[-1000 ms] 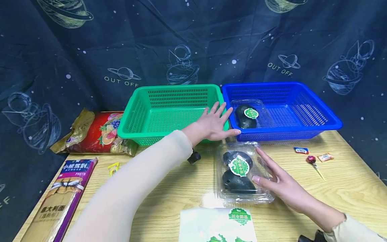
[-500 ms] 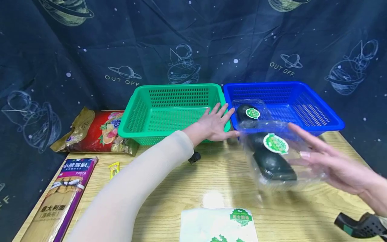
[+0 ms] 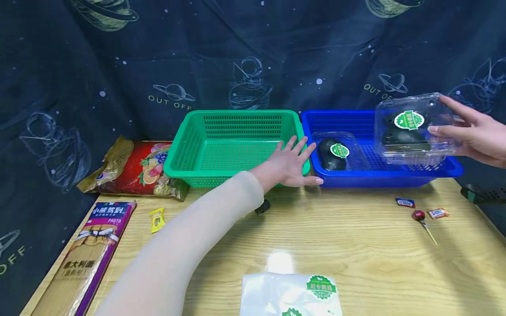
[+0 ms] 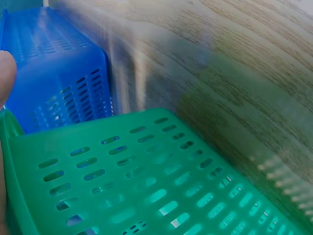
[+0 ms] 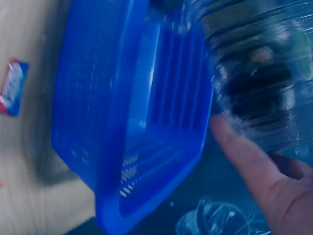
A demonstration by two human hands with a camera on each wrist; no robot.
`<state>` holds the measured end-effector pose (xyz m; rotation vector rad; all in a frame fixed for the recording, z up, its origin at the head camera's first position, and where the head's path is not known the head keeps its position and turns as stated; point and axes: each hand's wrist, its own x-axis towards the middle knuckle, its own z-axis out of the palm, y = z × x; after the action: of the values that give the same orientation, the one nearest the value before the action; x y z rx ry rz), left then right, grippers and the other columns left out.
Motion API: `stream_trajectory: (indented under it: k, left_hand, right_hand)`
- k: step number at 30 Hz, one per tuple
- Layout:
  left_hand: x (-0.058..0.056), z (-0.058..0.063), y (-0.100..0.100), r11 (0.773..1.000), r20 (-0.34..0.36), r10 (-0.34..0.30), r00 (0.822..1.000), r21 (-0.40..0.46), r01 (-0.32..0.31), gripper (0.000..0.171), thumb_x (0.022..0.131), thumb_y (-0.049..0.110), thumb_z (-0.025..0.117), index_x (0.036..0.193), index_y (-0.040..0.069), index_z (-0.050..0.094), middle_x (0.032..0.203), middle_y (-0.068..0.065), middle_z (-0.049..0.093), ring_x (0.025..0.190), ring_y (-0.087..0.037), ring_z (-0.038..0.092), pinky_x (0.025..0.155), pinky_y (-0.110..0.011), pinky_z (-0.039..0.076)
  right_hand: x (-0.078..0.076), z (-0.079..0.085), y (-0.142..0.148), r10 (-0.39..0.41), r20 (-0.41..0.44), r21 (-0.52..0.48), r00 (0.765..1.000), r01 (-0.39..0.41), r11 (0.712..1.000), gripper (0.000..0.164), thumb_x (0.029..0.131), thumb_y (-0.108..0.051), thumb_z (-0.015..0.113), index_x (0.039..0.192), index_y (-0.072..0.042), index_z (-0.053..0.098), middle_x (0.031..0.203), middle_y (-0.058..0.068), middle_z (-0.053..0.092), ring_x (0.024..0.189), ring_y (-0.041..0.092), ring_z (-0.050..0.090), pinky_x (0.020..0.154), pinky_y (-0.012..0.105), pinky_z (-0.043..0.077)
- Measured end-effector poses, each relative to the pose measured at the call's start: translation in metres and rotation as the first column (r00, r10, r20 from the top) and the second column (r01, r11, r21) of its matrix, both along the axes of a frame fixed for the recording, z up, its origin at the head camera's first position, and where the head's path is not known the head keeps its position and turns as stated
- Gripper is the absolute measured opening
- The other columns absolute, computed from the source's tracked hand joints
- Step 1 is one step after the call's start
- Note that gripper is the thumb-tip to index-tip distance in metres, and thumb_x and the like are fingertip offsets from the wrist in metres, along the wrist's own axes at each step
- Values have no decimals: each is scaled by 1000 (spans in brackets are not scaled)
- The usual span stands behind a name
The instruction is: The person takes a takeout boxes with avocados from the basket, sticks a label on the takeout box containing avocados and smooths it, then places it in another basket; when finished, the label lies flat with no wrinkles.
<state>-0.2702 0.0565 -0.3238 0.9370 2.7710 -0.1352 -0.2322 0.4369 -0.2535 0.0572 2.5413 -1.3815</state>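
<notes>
My right hand [image 3: 476, 131] grips a clear plastic clamshell box [image 3: 409, 131] by its right side, thumb across the front. Dark rounded items lie inside, behind a green-and-white label. The held box hangs above the right part of the blue basket [image 3: 379, 180]; the right wrist view shows the clamshell box [image 5: 264, 93] over that basket's side. A second clamshell box [image 3: 334, 158], similarly labelled, lies in the basket's left end. My left hand [image 3: 290, 166] spreads straight fingers over the adjoining rims of the green basket [image 3: 237, 180] and the blue one. The green basket holds nothing visible.
A purple pasta packet [image 3: 95, 254], a red-and-gold bag [image 3: 144, 169] and a small yellow packet [image 3: 157, 220] lie left. A lollipop [image 3: 419, 215] and two small wrapped sweets [image 3: 405, 202] lie right. A white sheet with green labels [image 3: 290, 292] lies at the front.
My right hand has lifted the clamshell box from the table and carried it right and up over the blue basket. The left hand has stayed on the basket rims. The view shifted slightly.
</notes>
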Motion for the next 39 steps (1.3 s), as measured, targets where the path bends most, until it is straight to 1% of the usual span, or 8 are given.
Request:
stream_trajectory:
  k: [2,7,12,16,20,30,36,39]
  left_hand:
    - [1,0,2,1000,-2,-5,1000,-4,5,99,81,83,28,153,26,-9,160,-3,-12,146,-31,-7,115,-54,6]
    - [3,1,6,1000,-7,-17,1000,-20,17,101,79,84,27,152,26,-13,160,-3,-13,145,-31,-8,115,-54,5]
    - [3,2,9,999,-16,-18,1000,-35,18,103,78,85,27,152,26,-13,160,-3,-14,145,-31,-8,115,-54,5]
    - [3,3,11,999,-22,-24,999,-46,23,104,78,86,27,152,26,-13,160,-3,-13,145,-32,-7,115,-54,6]
    - [3,3,11,998,-37,-25,999,-58,23,104,77,86,27,152,26,-13,160,-4,-12,146,-32,-6,115,-54,8]
    - [3,4,13,998,-51,-27,998,-56,24,105,77,87,26,152,26,-13,160,-4,-11,146,-32,-5,115,-54,9]
    - [2,5,11,997,-52,-18,999,-77,14,105,77,87,25,152,26,-15,160,-4,-13,146,-32,-6,115,-53,9]
    - [2,4,11,997,-46,-16,999,-80,13,105,76,87,25,152,26,-15,160,-4,-13,145,-32,-6,115,-53,8]
  right_hand:
    - [-6,-3,4,-2,0,49,1000,2,999,82,98,-39,48,136,-56,-22,145,12,-41,130,58,-14,93,77,15]
    - [-15,-10,9,26,3,218,1000,-26,976,91,95,-42,54,137,-50,-26,144,18,-40,127,62,-16,88,77,21]
    - [-20,-20,9,82,23,363,996,-84,928,96,94,-40,59,146,-33,-22,147,25,-31,128,63,-11,86,76,25]
    - [-20,-29,10,107,59,365,992,-122,923,97,93,-38,60,148,-26,-20,147,26,-30,129,63,-11,87,78,21]
    - [-21,-36,12,121,87,344,989,-144,928,96,93,-41,59,148,-30,-19,148,28,-27,130,62,-11,91,78,15]
    - [-23,-40,20,146,140,432,979,-194,881,99,93,-49,55,145,-20,-24,143,40,-18,125,68,0,91,77,16]
    - [-21,-47,30,92,130,557,987,-149,817,109,86,-66,49,144,-1,-16,128,55,17,114,68,28,90,72,28]
    - [-20,-53,31,84,133,602,988,-148,784,113,82,-72,45,144,5,-8,125,55,22,111,66,34,91,71,28]
